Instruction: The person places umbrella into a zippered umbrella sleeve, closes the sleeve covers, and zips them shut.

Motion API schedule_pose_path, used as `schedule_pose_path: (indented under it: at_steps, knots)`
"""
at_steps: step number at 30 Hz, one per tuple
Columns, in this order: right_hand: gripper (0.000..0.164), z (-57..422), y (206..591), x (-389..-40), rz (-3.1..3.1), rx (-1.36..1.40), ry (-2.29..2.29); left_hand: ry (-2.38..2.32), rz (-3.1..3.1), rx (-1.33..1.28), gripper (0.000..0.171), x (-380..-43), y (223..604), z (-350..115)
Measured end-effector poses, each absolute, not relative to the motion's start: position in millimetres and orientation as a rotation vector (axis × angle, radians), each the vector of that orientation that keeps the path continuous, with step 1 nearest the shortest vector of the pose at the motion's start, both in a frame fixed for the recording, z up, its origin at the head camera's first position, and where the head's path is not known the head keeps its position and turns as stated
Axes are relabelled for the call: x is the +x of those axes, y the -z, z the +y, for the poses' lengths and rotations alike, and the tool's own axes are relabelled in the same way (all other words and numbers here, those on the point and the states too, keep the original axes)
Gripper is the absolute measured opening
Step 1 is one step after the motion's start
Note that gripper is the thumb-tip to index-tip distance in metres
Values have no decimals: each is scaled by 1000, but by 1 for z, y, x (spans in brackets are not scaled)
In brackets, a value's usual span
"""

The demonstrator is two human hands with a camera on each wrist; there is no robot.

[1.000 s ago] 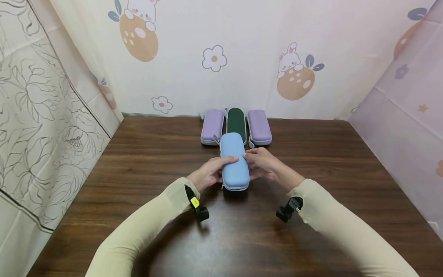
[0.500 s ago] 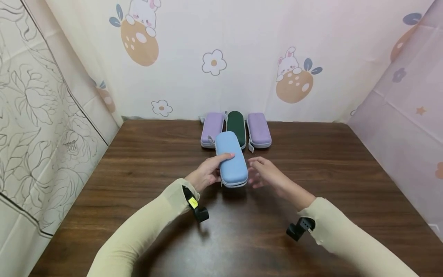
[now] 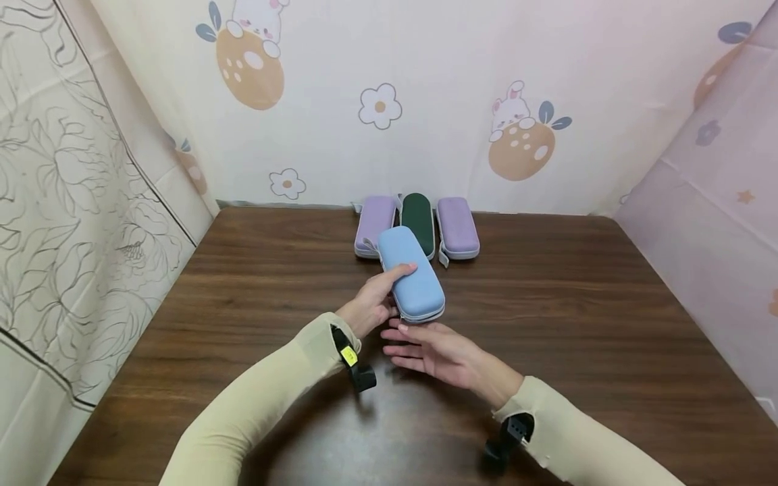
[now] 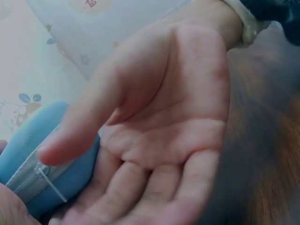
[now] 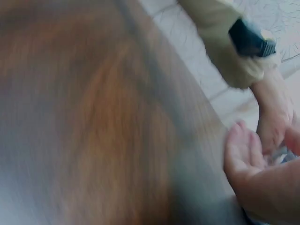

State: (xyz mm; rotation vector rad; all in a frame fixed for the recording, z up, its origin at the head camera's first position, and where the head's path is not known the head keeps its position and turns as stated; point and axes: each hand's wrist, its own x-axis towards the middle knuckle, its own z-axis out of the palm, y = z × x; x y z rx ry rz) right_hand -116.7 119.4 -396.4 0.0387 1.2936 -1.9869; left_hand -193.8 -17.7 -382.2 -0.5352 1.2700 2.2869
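A light blue zippered hard case (image 3: 422, 293) is in my left hand (image 3: 369, 305), thumb over its top and fingers along its left side and underneath. It sits tilted in front of the other cases. Its near end reaches the fingers of my right hand (image 3: 450, 358), which lie straight and spread just below that end, palm turned up. In the left wrist view, the right palm (image 4: 173, 117) fills the middle, and the blue case (image 4: 28, 136) shows a zipper pull (image 4: 43, 169) behind its thumb. The right wrist view shows both hands at the right edge, blurred.
Behind the blue case, a purple case (image 3: 377, 219), a dark green case (image 3: 417, 216) and another purple case (image 3: 458, 226) lie in a row on the brown wooden table (image 3: 577, 304). A patterned curtain (image 3: 437, 88) hangs at the table's back edge.
My right hand has let go of the blue case's right side, moved to below its near end and spread its fingers. The left hand has turned the case, its near end swinging right.
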Motion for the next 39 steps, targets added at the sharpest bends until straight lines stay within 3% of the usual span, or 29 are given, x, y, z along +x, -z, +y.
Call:
schedule_pose_path:
  at_steps: [8,19,39]
  knots:
    - [18,111,398,-112,1229,200,2112,-2309,1274,-556,57,-195,387,-17]
    - [28,105,400,-107,1115,304,2210,-2327,1368,-480,55,-196,392,-22]
    - [30,134,387,-106,1040,488,2263,-2235,1409,-448,58,-195,399,-41]
